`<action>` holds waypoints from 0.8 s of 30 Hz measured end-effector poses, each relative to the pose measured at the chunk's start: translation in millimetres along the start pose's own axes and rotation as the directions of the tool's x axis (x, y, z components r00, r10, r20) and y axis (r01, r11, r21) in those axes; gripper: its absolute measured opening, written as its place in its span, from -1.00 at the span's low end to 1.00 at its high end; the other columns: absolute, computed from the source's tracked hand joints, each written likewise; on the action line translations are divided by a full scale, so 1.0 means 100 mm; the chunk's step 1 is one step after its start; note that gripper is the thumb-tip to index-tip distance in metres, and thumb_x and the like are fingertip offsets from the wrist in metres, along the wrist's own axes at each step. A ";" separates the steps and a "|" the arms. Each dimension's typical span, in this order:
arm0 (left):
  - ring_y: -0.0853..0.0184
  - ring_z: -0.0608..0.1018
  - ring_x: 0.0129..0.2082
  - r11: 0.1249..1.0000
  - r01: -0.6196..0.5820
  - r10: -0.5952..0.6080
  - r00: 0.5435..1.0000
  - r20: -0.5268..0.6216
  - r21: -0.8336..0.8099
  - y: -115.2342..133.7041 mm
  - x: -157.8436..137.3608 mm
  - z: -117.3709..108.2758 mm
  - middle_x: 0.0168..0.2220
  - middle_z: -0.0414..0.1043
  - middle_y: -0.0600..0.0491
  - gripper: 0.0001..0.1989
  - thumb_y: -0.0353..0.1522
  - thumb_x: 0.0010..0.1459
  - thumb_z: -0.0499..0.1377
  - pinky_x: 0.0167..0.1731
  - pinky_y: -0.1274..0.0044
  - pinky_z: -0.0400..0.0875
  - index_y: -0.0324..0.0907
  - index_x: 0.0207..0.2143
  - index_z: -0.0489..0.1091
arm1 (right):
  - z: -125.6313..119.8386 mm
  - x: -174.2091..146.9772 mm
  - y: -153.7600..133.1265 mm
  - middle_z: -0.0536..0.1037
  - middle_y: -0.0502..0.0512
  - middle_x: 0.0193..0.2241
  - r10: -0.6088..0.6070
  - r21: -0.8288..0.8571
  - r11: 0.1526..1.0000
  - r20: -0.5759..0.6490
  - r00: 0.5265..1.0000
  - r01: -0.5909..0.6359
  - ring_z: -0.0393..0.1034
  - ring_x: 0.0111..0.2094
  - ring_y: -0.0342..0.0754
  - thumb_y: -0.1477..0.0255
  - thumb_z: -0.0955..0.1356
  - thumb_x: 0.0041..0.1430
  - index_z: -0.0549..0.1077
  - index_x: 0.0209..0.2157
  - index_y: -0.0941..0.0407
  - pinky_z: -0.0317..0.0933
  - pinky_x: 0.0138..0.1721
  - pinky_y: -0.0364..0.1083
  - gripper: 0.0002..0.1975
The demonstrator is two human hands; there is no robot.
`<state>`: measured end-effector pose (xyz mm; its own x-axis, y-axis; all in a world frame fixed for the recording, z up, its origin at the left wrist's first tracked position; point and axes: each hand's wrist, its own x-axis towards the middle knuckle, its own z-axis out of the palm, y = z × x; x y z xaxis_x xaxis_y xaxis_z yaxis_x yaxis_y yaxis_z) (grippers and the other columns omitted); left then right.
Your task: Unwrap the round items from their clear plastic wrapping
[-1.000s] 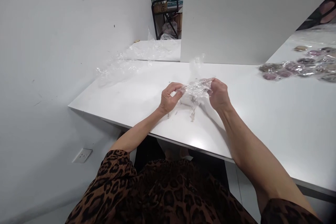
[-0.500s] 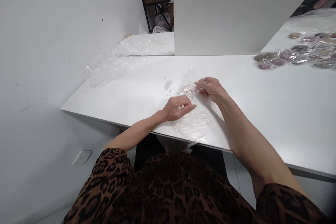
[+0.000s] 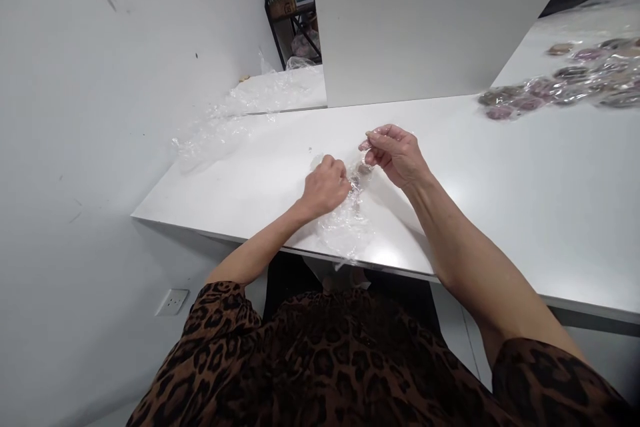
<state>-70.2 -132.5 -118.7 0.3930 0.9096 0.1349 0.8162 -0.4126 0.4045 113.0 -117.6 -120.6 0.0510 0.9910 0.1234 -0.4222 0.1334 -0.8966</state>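
Note:
A crumpled clear plastic bag [image 3: 346, 230] lies on the white table [image 3: 255, 193] near its front edge. Small dark and brownish pieces [image 3: 364, 169] show through the plastic between my hands; their kind cannot be made out. My left hand [image 3: 327, 185] is closed over the bag's left side, its fingertips curled under and partly hidden. Just above the table, my right hand [image 3: 393, 152] pinches clear film at the bag's far end between thumb and fingers.
Several wrapped packs of pinkish and dark round pieces [image 3: 543, 93] lie at the right. Loose clear plastic film [image 3: 215, 130] is heaped by the left wall. An upright white panel [image 3: 410, 27] stands along the back edge, with a black shelf rack [image 3: 275, 30] beyond it.
My right hand has lifted slightly away with film pinched in it. My left hand has moved up and closed over the bag. Dark pieces show more clearly now. The view has shifted slightly.

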 end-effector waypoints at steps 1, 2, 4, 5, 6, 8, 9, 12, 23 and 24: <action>0.22 0.52 -0.14 0.996 0.021 -0.023 1.000 -0.018 -0.082 -0.04 0.04 -0.06 -0.08 0.44 -0.06 -0.98 -0.42 0.22 0.13 -0.07 0.31 0.43 -0.14 -0.29 0.32 | -0.01 0.01 -0.01 0.60 -0.04 -0.49 -0.008 0.009 1.000 -0.017 1.000 0.008 0.40 -0.62 -0.22 0.17 0.65 -0.04 0.39 -0.42 0.07 0.24 -0.61 -0.19 -0.55; 0.24 0.53 -0.17 0.977 0.056 -0.063 0.998 -0.024 -0.208 -0.08 0.07 -0.12 -0.12 0.46 -0.04 -0.98 -0.42 0.21 0.13 -0.08 0.34 0.43 -0.14 -0.31 0.31 | -0.01 0.03 -0.02 0.59 -0.05 -0.50 -0.012 0.020 1.000 -0.038 0.999 0.013 0.40 -0.62 -0.22 0.13 0.63 -0.01 0.39 -0.41 0.06 0.25 -0.60 -0.19 -0.55; 0.28 0.57 -0.23 0.838 0.173 -0.180 0.983 0.038 -0.517 -0.15 0.15 -0.27 -0.17 0.52 -0.02 -0.95 -0.39 0.19 0.14 -0.16 0.40 0.46 -0.14 -0.32 0.29 | -0.03 0.06 -0.05 0.57 -0.05 -0.50 -0.009 0.044 0.999 -0.082 0.997 0.012 0.43 -0.60 -0.20 0.03 0.57 0.08 0.39 -0.41 0.06 0.29 -0.58 -0.17 -0.54; 0.29 0.59 -0.25 0.723 0.233 -0.228 0.969 0.094 -0.651 -0.17 0.18 -0.36 -0.18 0.55 -0.02 -0.93 -0.38 0.17 0.15 -0.21 0.43 0.47 -0.15 -0.33 0.27 | -0.04 0.07 -0.05 0.57 -0.04 -0.51 0.001 0.052 0.999 -0.101 0.995 0.005 0.44 -0.60 -0.18 -0.02 0.53 0.12 0.39 -0.40 0.06 0.31 -0.57 -0.15 -0.53; 0.30 0.62 -0.27 0.600 0.277 -0.254 0.956 0.149 -0.751 -0.17 0.20 -0.44 -0.17 0.58 -0.02 -0.91 -0.35 0.17 0.16 -0.26 0.45 0.48 -0.15 -0.33 0.26 | -0.05 0.08 -0.06 0.57 -0.02 -0.51 0.014 0.055 0.998 -0.117 0.993 -0.007 0.45 -0.59 -0.17 -0.06 0.50 0.15 0.39 -0.40 0.06 0.32 -0.56 -0.14 -0.52; 0.29 0.65 -0.30 0.407 0.304 -0.255 0.943 0.213 -0.861 -0.15 0.24 -0.59 -0.17 0.63 -0.06 -0.86 -0.30 0.17 0.17 -0.32 0.49 0.50 -0.16 -0.35 0.26 | -0.06 0.09 -0.05 0.58 0.01 -0.52 0.043 0.048 0.998 -0.143 0.989 -0.037 0.45 -0.59 -0.15 -0.10 0.45 0.19 0.40 -0.39 0.06 0.33 -0.55 -0.13 -0.50; 0.28 0.66 -0.30 0.346 0.294 -0.245 0.945 0.216 -0.891 -0.13 0.25 -0.66 -0.18 0.64 -0.07 -0.83 -0.28 0.19 0.18 -0.33 0.50 0.52 -0.16 -0.36 0.27 | -0.07 0.09 -0.05 0.58 0.02 -0.53 0.055 0.041 0.998 -0.152 0.987 -0.050 0.44 -0.59 -0.15 -0.10 0.44 0.20 0.41 -0.39 0.07 0.33 -0.56 -0.13 -0.50; 0.28 0.69 -0.29 0.249 0.261 -0.248 0.948 0.199 -0.933 -0.04 0.30 -0.83 -0.17 0.66 -0.09 -0.79 -0.23 0.24 0.18 -0.38 0.53 0.56 -0.16 -0.38 0.28 | -0.08 0.08 -0.01 0.58 0.03 -0.54 0.069 0.014 0.998 -0.166 0.984 -0.068 0.40 -0.62 -0.17 -0.07 0.44 0.23 0.41 -0.39 0.08 0.30 -0.59 -0.15 -0.52; 0.24 0.70 -0.01 0.127 -0.009 -0.123 0.992 -0.025 -0.992 0.35 0.54 -1.31 -0.13 0.59 -0.04 -0.72 -0.31 0.40 -0.10 -0.33 0.63 0.58 -0.21 -0.31 0.30 | -0.16 0.13 0.04 0.57 0.03 -0.52 0.046 -0.011 0.999 -0.197 0.979 -0.049 0.34 -0.64 -0.21 0.12 0.42 0.31 0.39 -0.43 0.08 0.23 -0.60 -0.17 -0.63; 0.24 0.68 0.03 0.144 -0.026 -0.125 0.991 -0.044 -0.989 0.39 0.56 -1.36 -0.12 0.59 -0.02 -0.70 -0.29 0.42 -0.12 -0.26 0.60 0.61 -0.21 -0.26 0.34 | -0.16 0.13 0.03 0.57 0.02 -0.52 0.044 -0.010 0.999 -0.200 0.979 -0.047 0.34 -0.64 -0.21 0.12 0.43 0.30 0.38 -0.44 0.08 0.21 -0.61 -0.17 -0.62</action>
<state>-73.9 -90.7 27.4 0.2688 0.9553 0.1230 -0.3121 -0.0345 0.9494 127.0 -104.5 -128.7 0.2119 0.9773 -0.0038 -0.4154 0.0866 -0.9055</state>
